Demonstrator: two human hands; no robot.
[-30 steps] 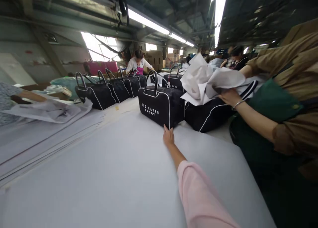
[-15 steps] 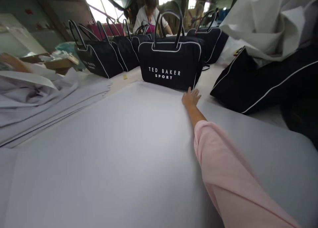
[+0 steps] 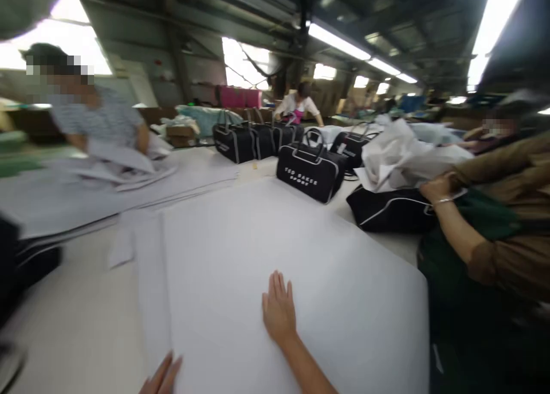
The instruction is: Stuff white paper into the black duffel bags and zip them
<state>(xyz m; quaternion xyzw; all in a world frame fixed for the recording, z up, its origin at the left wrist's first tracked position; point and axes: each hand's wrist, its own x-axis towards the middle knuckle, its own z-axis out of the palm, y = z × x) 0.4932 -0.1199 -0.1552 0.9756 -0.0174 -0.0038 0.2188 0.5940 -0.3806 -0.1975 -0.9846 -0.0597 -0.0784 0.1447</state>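
Observation:
My right hand [image 3: 279, 309] lies flat, fingers stretched out, on top of a stack of large white paper sheets [image 3: 240, 256] in front of me. My left hand [image 3: 162, 375] shows only its fingertips at the bottom edge, extended at the near left edge of the same stack. Beyond the stack stands a black bag with white lettering and piping [image 3: 310, 175], out of reach of both hands.
A row of black bags [image 3: 253, 141] stands further back. A flat black bag [image 3: 393, 208] lies at right, where a person in a brown top [image 3: 507, 211] handles crumpled white paper [image 3: 404, 156]. At left a person [image 3: 92, 122] works over more sheets [image 3: 64, 193].
My right hand has drawn back from the lettered bag's base to the near part of the sheet stack. My left hand's fingers have come into view. The view has lifted and widened.

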